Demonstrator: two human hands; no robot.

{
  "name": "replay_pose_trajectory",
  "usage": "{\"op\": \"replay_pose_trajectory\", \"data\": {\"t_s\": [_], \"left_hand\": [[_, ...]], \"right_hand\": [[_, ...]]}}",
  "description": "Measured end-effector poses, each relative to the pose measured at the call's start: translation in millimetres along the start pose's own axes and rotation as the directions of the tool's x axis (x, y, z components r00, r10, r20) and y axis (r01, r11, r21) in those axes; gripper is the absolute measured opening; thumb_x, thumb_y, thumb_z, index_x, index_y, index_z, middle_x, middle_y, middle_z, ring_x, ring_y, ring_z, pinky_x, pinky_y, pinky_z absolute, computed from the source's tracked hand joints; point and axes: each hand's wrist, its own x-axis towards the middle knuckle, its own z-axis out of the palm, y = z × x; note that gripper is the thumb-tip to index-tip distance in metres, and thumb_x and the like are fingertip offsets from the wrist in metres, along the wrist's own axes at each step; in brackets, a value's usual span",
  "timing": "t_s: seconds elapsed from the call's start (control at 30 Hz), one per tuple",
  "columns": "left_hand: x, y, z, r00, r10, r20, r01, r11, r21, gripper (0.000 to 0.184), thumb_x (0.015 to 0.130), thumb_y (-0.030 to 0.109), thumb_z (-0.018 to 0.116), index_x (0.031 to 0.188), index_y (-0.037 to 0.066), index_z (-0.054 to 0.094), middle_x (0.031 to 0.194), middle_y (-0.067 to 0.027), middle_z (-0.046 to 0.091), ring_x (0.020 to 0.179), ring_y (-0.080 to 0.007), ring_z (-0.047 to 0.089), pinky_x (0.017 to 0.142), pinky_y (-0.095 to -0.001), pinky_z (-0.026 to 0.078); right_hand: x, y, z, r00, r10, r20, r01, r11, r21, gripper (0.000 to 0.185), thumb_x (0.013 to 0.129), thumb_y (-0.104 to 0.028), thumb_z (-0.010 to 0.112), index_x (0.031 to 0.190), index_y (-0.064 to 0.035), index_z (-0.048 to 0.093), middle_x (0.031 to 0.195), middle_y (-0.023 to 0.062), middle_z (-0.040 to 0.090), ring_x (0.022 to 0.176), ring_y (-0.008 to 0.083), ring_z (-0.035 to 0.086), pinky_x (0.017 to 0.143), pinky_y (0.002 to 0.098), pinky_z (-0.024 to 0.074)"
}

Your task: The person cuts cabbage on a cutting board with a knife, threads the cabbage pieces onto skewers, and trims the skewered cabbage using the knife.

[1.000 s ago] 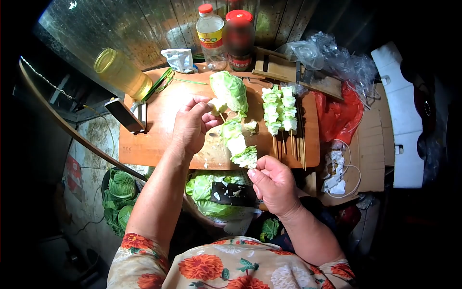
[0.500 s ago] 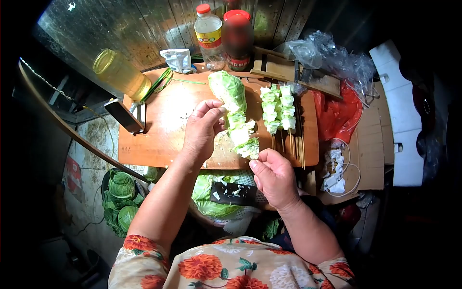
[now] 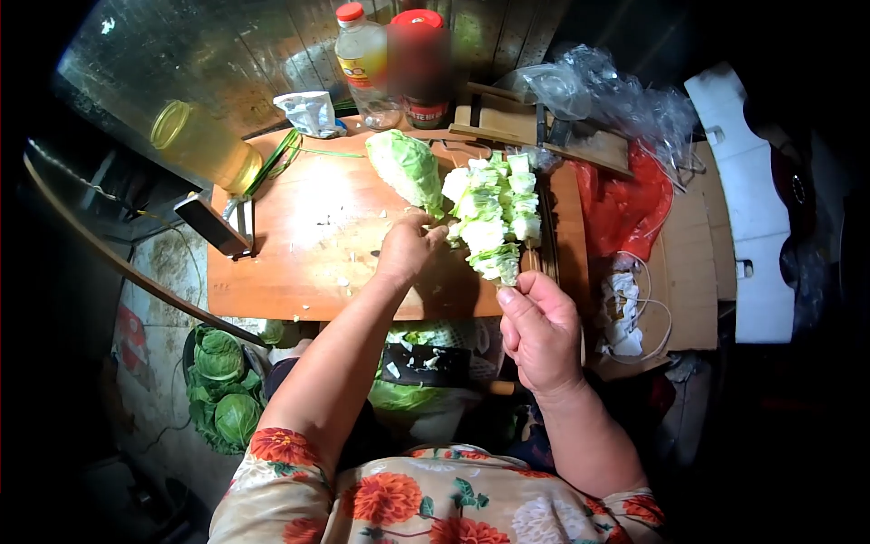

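Observation:
My right hand [image 3: 541, 328] is closed on the lower end of a cabbage skewer [image 3: 482, 213], its leaf pieces bunched along the stick. This skewer lies beside and partly over the other cabbage skewers [image 3: 523, 199] on the wooden board [image 3: 290, 281]. My left hand [image 3: 410, 249] rests low over the board, just below a large piece of cabbage [image 3: 405, 170], close to its bottom end. Its fingers are curled in, and whatever they may hold is hidden. Bare sticks [image 3: 549, 236] lie to the right of the skewers.
A phone on a stand [image 3: 213, 225] and a jar of yellow liquid [image 3: 207, 150] stand at left. Bottles [image 3: 362, 68] stand behind. A knife [image 3: 426, 365] lies below the board's front edge. Cabbages [image 3: 219, 354] sit lower left, a red bag [image 3: 625, 195] right.
My right hand has moved the cabbage skewer right, against the others. My left hand has left the skewer and moved down and right, below the cabbage piece. The view has shifted slightly.

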Motion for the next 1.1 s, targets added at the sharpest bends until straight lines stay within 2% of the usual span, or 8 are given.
{"op": "replay_pose_trajectory", "data": {"t_s": [0.13,0.3,0.5,0.57,0.6,0.67,0.93,1.1], "left_hand": [[-1,2,16,0.995,0.088,-0.055,-0.049,0.869,0.493,0.036,0.082,0.031,0.065,0.111,0.009,0.064,0.102,-0.0190,0.062,0.089,-0.0351,0.063,0.081,-0.0411,0.050],[-6,11,24,0.997,0.068,-0.034,-0.040,0.847,0.529,0.032,0.083,0.033,0.063,0.104,0.009,0.065,0.108,-0.0204,0.059,0.091,-0.0357,0.062,0.083,-0.0422,0.049],[-7,8,22,0.984,0.176,-0.024,-0.140,0.851,0.506,0.030,0.085,0.029,0.061,0.093,0.000,0.061,0.085,-0.0175,0.064,0.073,-0.0341,0.065,0.068,-0.0397,0.053],[-3,11,12,1.000,-0.006,0.028,0.011,0.985,-0.172,0.024,0.087,0.025,0.060,0.091,0.002,0.059,0.075,-0.0104,0.063,0.061,-0.0238,0.063,0.058,-0.0345,0.052],[-1,13,1,0.988,-0.100,0.118,0.140,0.905,-0.403,0.016,0.088,0.020,0.060,0.093,0.005,0.057,0.073,-0.0044,0.060,0.056,-0.0143,0.058,0.053,-0.0293,0.051],[-3,18,-22,0.989,-0.076,0.130,0.149,0.615,-0.774,0.017,0.088,0.019,0.059,0.098,0.006,0.057,0.072,-0.0033,0.058,0.055,-0.0146,0.057,0.055,-0.0295,0.052],[-32,41,-85,0.994,-0.036,0.104,0.109,0.254,-0.961,0.027,0.088,0.020,0.056,0.109,0.004,0.056,0.093,-0.0066,0.065,0.076,-0.0134,0.064,0.069,-0.0254,0.053],[-34,29,-101,0.998,-0.055,0.041,0.055,0.279,-0.959,0.024,0.090,0.017,0.053,0.110,0.004,0.057,0.091,-0.0050,0.065,0.069,-0.0096,0.062,0.051,-0.0136,0.048]], "right_hand": [[0,-2,-8,1.000,-0.001,0.008,0.001,1.000,-0.019,0.011,0.091,-0.010,0.058,0.084,-0.0040,0.053,0.062,-0.0041,0.049,0.050,0.0024,0.043,0.044,0.0181,0.0343],[-3,-5,-14,1.000,-0.012,0.012,0.013,0.998,-0.057,0.011,0.091,-0.010,0.057,0.085,-0.0030,0.053,0.063,-0.0036,0.050,0.051,0.0027,0.044,0.046,0.0184,0.0358],[-5,-4,-14,0.999,-0.027,0.023,0.029,0.997,-0.077,0.010,0.091,-0.010,0.057,0.085,-0.0028,0.054,0.062,-0.0032,0.050,0.051,0.0030,0.044,0.047,0.0186,0.0360],[-6,-4,-14,0.999,-0.026,0.045,0.030,0.996,-0.083,0.011,0.091,-0.011,0.057,0.084,-0.0027,0.053,0.061,-0.0031,0.050,0.051,0.0031,0.044,0.047,0.0186,0.0358],[-6,-3,-13,0.998,-0.022,0.065,0.028,0.996,-0.089,0.011,0.091,-0.011,0.057,0.084,-0.0026,0.053,0.061,-0.0030,0.050,0.051,0.0032,0.044,0.047,0.0186,0.0357],[-7,0,-11,0.996,-0.006,0.093,0.016,0.995,-0.102,0.011,0.091,-0.011,0.057,0.084,-0.0024,0.053,0.061,-0.0027,0.050,0.051,0.0034,0.044,0.047,0.0188,0.0357],[-9,4,13,0.967,0.073,0.245,-0.030,0.984,-0.176,0.010,0.090,-0.010,0.057,0.088,-0.0020,0.052,0.062,-0.0016,0.051,0.051,0.0036,0.044,0.047,0.0193,0.0359],[-10,12,27,0.958,0.093,0.273,-0.047,0.984,-0.169,0.009,0.090,-0.009,0.057,0.089,-0.0020,0.052,0.062,-0.0017,0.051,0.051,0.0034,0.044,0.046,0.0188,0.0352]]}}
